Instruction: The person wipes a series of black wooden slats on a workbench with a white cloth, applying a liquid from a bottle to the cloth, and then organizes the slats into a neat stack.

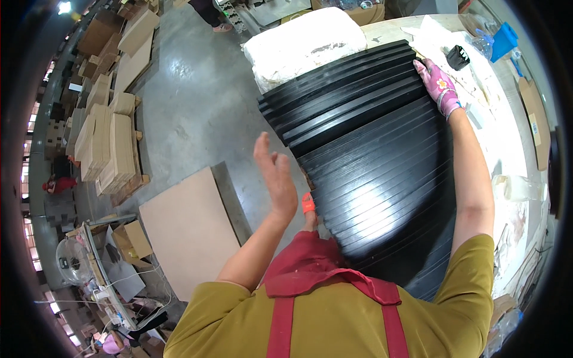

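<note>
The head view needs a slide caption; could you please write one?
Pink-gloved right hand at the ends of black strips; bare left hand raised open beside them.

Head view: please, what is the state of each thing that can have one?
Black strips: lying side by side, some apparently stacked on top.
Left hand: bare, raised, empty.
Right hand: gloved, touching the strips' ends.
Cardboard box: open.
Fan: cannot tell whether running.
</note>
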Tool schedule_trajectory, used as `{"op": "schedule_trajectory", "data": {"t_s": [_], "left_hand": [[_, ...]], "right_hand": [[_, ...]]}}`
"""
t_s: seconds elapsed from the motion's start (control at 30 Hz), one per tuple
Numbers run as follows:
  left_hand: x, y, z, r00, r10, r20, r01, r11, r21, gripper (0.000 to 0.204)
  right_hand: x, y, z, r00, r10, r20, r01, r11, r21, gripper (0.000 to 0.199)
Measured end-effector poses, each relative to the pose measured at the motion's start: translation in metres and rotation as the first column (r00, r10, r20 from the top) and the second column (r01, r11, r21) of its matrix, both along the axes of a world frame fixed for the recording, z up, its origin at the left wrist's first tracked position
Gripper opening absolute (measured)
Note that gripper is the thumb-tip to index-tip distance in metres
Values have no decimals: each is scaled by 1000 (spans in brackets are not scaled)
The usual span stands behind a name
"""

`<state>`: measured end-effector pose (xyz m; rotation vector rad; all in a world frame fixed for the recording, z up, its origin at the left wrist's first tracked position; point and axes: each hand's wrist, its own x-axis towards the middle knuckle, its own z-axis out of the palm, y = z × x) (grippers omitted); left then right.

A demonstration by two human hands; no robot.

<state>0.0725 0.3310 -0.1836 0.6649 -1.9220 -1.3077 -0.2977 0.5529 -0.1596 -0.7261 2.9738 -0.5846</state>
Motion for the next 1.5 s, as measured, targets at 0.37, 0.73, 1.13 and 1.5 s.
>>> {"op": "schedule_trajectory", "data": {"t_s": [0.37, 0.73, 1.13, 1.5], "left_hand": [[4, 19, -6, 982, -106, 158, 93, 992, 88, 60], [11, 47, -9, 992, -49, 113, 35, 991, 128, 61], [54, 61, -7, 958, -242, 152, 221, 965, 143, 67], [26, 29, -20, 980, -97, 174, 131, 973, -192, 87]], "right_hand": [[-28, 43, -25, 998, 65, -4, -65, 998, -1, 54], [14, 42, -19, 992, -23, -126, 30, 998, 56, 53], [55, 68, -5, 986, -145, -84, 151, 986, 76, 44], [13, 43, -32, 958, -236, -165, 231, 972, -53, 52]]}}
